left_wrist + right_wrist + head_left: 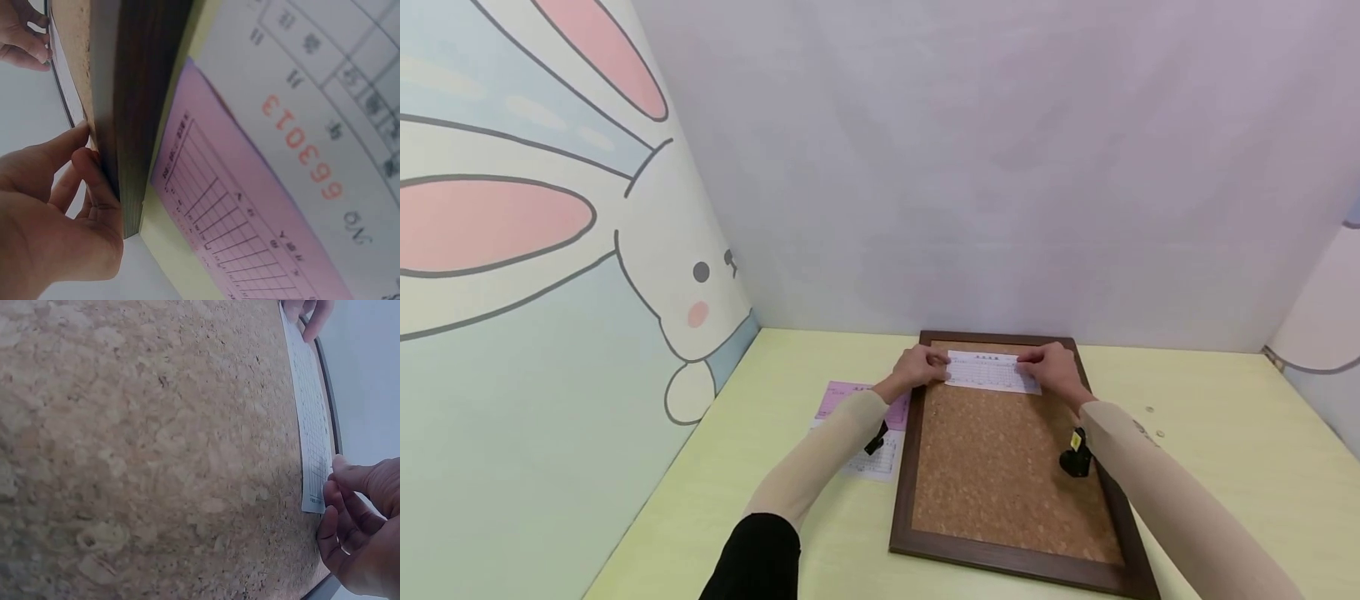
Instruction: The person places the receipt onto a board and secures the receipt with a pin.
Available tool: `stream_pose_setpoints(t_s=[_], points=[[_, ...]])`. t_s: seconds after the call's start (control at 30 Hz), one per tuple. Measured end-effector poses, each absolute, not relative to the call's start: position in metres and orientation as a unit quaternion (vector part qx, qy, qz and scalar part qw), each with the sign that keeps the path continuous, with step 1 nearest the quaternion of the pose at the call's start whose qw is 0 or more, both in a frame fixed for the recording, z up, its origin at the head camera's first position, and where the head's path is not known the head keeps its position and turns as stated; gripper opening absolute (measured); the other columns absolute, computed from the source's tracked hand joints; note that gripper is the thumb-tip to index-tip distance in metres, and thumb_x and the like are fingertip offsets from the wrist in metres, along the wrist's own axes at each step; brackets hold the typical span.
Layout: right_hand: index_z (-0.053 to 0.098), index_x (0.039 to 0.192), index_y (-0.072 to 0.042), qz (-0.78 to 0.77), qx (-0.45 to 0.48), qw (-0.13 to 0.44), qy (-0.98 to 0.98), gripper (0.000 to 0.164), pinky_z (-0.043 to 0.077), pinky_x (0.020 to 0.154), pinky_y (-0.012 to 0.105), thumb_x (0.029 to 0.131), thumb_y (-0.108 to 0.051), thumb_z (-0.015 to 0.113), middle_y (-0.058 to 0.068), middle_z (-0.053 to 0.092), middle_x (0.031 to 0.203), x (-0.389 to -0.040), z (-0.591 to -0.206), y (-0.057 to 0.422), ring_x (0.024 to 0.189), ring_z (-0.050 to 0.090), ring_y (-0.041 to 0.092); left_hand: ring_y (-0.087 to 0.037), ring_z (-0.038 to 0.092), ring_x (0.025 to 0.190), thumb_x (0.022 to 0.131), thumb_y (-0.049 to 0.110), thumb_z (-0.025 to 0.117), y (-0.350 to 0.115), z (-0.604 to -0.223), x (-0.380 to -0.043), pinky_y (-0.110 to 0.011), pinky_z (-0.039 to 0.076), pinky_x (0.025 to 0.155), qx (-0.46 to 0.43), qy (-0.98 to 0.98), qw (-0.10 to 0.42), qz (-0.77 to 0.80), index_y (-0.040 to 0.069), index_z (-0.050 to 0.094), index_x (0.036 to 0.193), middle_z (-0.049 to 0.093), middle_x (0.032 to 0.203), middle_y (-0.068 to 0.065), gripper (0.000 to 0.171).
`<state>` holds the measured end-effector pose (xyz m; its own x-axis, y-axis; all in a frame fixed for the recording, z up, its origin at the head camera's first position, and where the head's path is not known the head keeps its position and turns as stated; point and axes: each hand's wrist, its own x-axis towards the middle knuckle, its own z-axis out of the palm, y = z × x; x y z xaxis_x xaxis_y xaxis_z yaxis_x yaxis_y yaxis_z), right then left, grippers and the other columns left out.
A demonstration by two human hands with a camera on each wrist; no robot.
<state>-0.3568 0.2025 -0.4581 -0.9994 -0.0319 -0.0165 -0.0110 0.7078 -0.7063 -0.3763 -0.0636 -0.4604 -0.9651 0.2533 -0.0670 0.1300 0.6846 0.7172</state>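
Observation:
A white printed form (988, 372) lies across the top of a cork board (1007, 467) with a dark brown frame. At the form's left end my left hand (921, 367) pinches its edge, thumb and forefinger close together. My right hand (1051, 368) is at the form's upper right corner. Between its thumb and forefinger it pinches a small thumbtack (332, 467), mostly hidden by the fingertips, with the thin point toward the paper. The form's lower right corner (310, 505) shows free of the fingers.
Left of the board, a pink form (842, 398) and another white form (874, 460) lie on the pale yellow table (737, 467), partly behind the left sleeve. Several small tacks (1150, 409) lie right of the board. A wall (1000, 167) rises behind the table.

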Motion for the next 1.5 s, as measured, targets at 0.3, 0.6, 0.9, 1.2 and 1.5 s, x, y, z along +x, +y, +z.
stream_pose_setpoints(t_s=[0.3, 0.6, 0.9, 1.2, 1.5], points=[[0.071, 0.119, 0.009, -0.393, -0.015, 0.017, 0.919, 0.028, 0.053, 0.079, 0.034, 0.100, -0.011, 0.065, 0.031, 0.068, 0.123, -0.362, -0.460, 0.211, 0.096, 0.062, 0.032, -0.010, 0.053, 0.066, 0.089, 0.017, 0.079, -0.063, -0.459, -0.376, -0.020, 0.041, 0.058, 0.101, 0.915, 0.079, 0.383, 0.009, 0.077, 0.117, 0.071, 0.102, -0.010, 0.029], [0.070, 0.126, 0.000, -0.416, -0.004, 0.069, 0.907, 0.034, 0.044, 0.102, 0.053, 0.102, -0.024, 0.063, 0.026, 0.061, 0.138, -0.380, -0.456, 0.185, 0.122, 0.055, 0.039, -0.009, 0.051, 0.065, 0.089, 0.018, 0.079, -0.059, -0.460, -0.375, -0.019, 0.040, 0.057, 0.106, 0.914, 0.083, 0.384, 0.009, 0.076, 0.118, 0.066, 0.095, -0.006, 0.030], [0.074, 0.120, 0.000, -0.408, -0.002, 0.046, 0.912, 0.030, 0.045, 0.099, 0.052, 0.102, -0.021, 0.064, 0.024, 0.067, 0.131, -0.390, -0.467, 0.167, 0.118, 0.059, 0.037, -0.008, 0.050, 0.064, 0.088, 0.019, 0.080, -0.058, -0.460, -0.374, -0.018, 0.039, 0.056, 0.102, 0.919, 0.071, 0.373, 0.011, 0.077, 0.116, 0.067, 0.091, -0.003, 0.029], [0.074, 0.116, 0.004, -0.379, -0.023, 0.031, 0.924, 0.025, 0.049, 0.094, 0.050, 0.101, -0.013, 0.063, 0.026, 0.069, 0.124, -0.392, -0.464, 0.163, 0.109, 0.060, 0.036, -0.008, 0.049, 0.064, 0.088, 0.019, 0.080, -0.061, -0.457, -0.375, -0.019, 0.038, 0.056, 0.104, 0.920, 0.071, 0.372, 0.011, 0.077, 0.116, 0.069, 0.095, -0.006, 0.030], [0.076, 0.112, 0.003, -0.353, -0.037, 0.040, 0.934, 0.022, 0.052, 0.093, 0.049, 0.102, -0.007, 0.060, 0.024, 0.071, 0.121, -0.395, -0.462, 0.158, 0.110, 0.064, 0.034, -0.008, 0.049, 0.065, 0.089, 0.019, 0.079, -0.062, -0.458, -0.375, -0.019, 0.038, 0.057, 0.109, 0.921, 0.070, 0.367, 0.010, 0.077, 0.117, 0.070, 0.098, -0.008, 0.030]])
